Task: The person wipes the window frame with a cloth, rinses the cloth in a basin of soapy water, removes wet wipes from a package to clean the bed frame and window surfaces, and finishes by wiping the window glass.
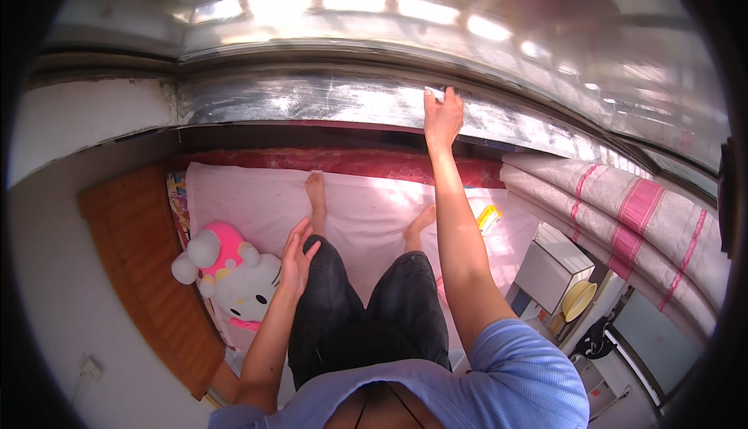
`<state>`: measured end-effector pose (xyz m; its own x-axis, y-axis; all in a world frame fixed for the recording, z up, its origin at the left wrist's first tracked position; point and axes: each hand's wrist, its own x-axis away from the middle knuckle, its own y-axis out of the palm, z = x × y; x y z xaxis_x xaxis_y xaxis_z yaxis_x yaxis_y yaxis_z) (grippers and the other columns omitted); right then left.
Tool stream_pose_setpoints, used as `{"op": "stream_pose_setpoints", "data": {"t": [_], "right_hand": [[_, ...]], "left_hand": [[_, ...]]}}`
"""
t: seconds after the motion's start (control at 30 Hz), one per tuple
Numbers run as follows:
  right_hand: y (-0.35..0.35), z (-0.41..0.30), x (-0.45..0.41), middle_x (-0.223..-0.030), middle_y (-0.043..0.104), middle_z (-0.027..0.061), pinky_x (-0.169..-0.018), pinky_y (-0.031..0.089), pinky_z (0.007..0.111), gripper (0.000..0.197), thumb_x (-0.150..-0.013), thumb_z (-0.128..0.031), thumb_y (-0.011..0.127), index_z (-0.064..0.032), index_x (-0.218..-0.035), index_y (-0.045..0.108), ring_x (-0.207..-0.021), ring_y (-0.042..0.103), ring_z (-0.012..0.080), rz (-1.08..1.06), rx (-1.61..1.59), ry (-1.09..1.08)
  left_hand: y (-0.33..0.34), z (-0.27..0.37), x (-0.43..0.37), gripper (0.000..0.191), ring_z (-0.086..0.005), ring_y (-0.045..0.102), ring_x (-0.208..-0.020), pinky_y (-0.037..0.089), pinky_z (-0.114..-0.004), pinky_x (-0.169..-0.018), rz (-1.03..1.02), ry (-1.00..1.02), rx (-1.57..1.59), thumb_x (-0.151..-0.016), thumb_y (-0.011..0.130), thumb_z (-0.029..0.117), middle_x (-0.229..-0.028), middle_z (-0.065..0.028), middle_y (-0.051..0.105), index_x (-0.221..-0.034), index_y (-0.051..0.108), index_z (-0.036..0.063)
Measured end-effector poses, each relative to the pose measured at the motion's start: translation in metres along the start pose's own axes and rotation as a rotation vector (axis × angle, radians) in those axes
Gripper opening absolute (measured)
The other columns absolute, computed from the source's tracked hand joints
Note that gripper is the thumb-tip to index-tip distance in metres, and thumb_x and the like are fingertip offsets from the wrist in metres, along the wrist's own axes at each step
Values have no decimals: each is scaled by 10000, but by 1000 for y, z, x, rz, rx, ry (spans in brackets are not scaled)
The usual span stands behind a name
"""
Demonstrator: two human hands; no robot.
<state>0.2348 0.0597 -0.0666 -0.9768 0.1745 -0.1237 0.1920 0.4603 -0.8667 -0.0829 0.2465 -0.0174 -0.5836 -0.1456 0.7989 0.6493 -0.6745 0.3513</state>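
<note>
My right hand reaches forward to the window sill, near the base of the window frame. Pinched between its thumb and fingers is a small white piece, perhaps tissue or cloth, mostly hidden by the hand. The sill's surface is streaked grey and white, with bright sunlight on it. My left hand hangs in the air by my left knee, fingers apart and holding nothing. Below it lies a white and pink plush cat toy on the bed's pink sheet.
Glass panes rise beyond the sill. A wooden headboard stands at the left. Bunched pink and white curtain hangs at the right, above a white cabinet and a yellow basin. A yellow packet lies on the sheet.
</note>
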Motion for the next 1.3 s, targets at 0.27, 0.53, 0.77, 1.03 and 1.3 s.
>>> {"op": "stream_pose_setpoints", "data": {"t": [0.27,0.53,0.77,1.03,1.3], "right_hand": [[-16,-19,-5,-846,637,164,-734,454,378,415,-789,-282,599,-10,-1102,566,-877,597,280,-284,50,185],[3,-9,-7,-808,608,153,-779,435,364,299,-757,-205,638,-6,-974,588,-884,564,297,-110,-65,268],[32,-26,5,-1095,419,162,-815,412,392,495,-630,-202,773,-2,-1016,536,-932,493,328,119,-13,299],[55,-44,28,-1079,477,106,-856,382,367,458,-652,-112,742,-19,-1065,569,-998,453,296,301,-65,231],[73,-128,72,-1044,496,84,-847,372,379,287,-699,-157,679,-55,-959,613,-969,441,283,61,-179,68]], "left_hand": [[-35,20,-5,457,-190,258,-1271,249,-399,-1020,38,33,-2,-930,327,356,-1383,-41,307,-1310,362,104],[-41,54,-16,452,-196,255,-1274,236,-409,-1026,-13,16,-33,-930,316,348,-1385,-43,304,-1311,362,108],[-58,70,-20,459,-199,247,-1277,236,-406,-1025,-14,10,-24,-932,311,350,-1384,-47,305,-1316,356,104],[-70,63,-22,467,-193,245,-1276,234,-395,-1025,-24,-34,32,-935,307,351,-1383,-48,300,-1326,345,99],[-78,68,-23,478,-190,256,-1270,239,-398,-1024,-3,-30,56,-933,310,371,-1381,-41,306,-1326,346,101]]}}
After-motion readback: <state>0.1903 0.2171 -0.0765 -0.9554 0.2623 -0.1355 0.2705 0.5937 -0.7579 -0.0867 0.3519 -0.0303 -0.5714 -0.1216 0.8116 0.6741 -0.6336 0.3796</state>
